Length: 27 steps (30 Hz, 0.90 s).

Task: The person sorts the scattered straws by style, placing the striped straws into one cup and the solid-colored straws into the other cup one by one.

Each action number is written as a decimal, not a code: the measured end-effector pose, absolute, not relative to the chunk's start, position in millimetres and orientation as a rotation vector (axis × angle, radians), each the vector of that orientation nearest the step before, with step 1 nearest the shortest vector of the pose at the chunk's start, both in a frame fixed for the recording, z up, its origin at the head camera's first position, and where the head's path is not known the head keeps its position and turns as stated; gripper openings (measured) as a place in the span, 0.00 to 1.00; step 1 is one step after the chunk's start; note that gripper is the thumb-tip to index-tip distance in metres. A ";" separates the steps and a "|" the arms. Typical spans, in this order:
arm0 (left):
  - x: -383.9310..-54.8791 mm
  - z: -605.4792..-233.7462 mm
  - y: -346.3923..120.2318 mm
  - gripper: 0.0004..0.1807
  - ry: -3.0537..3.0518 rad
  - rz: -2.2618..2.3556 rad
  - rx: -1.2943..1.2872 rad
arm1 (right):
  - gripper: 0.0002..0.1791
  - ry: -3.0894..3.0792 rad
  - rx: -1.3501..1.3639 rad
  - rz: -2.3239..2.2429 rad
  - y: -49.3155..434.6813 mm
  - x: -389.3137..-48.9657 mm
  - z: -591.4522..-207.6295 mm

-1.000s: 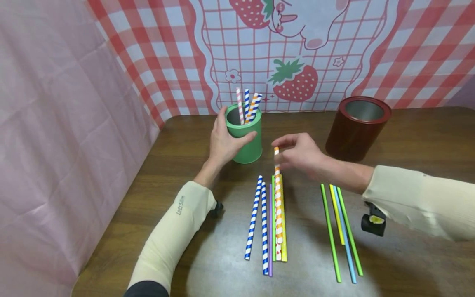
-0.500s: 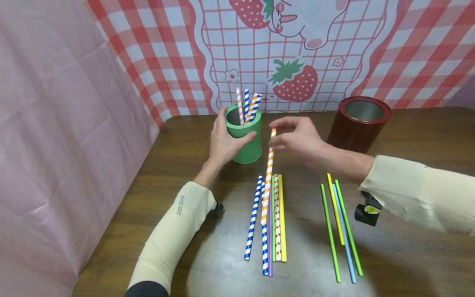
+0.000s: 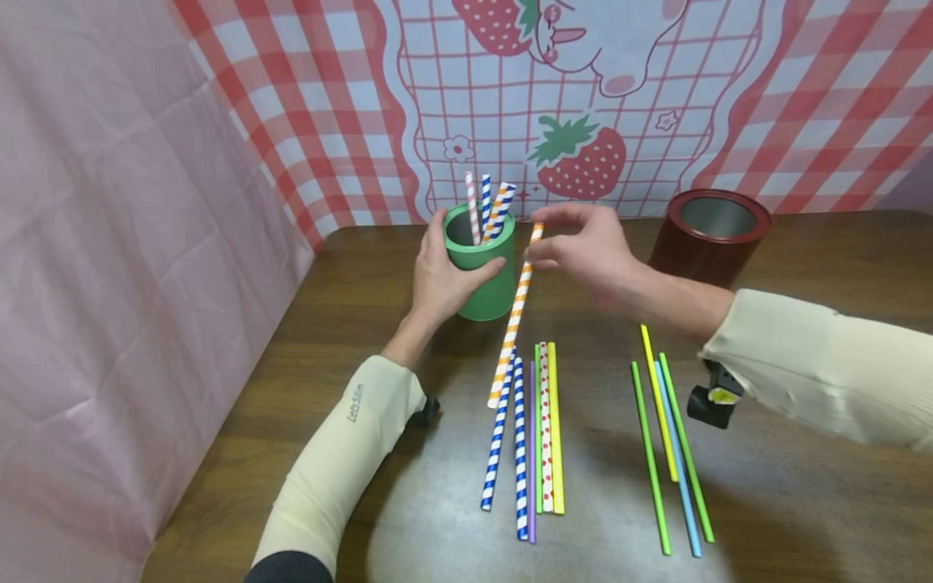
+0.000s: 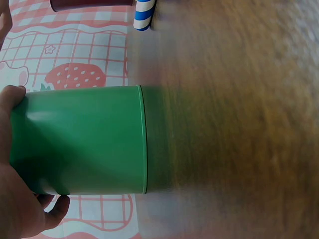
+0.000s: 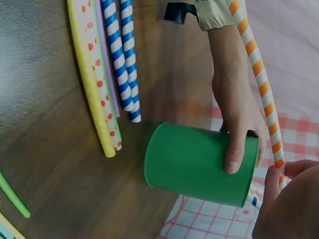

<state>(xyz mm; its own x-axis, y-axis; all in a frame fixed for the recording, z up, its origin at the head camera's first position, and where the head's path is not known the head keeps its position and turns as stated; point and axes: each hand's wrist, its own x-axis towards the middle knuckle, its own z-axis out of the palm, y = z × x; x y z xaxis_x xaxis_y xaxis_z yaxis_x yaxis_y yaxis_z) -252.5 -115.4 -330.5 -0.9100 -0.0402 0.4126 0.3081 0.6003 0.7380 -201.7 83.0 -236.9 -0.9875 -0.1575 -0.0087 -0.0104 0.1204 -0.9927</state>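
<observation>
My left hand grips the green can around its upper side, thumb in front and fingers round the back. In the can stand several striped paper straws, pink, blue and orange with white. To the right of the can, my right hand pinches an orange-and-white striped straw close to its top end. That straw slants down toward me, its lower end overlapping a blue-and-white striped straw in the head view. In the right wrist view, thumb and fingertips close on the orange straw.
A dark red can stands at the back right. Side by side in the middle lie blue-striped, purple, green, red-dotted and yellow straws. Further right are green, yellow and blue straws. A patterned cloth hangs behind the table.
My right hand has lifted the orange-and-white straw off the middle row and carried it up and left toward the green can. My left hand stays on the can.
</observation>
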 end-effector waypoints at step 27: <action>-252.8 -330.6 -115.9 0.55 -2.452 -1.172 -0.222 | 0.19 2.312 -0.125 -2.251 79.4 -224.2 -208.5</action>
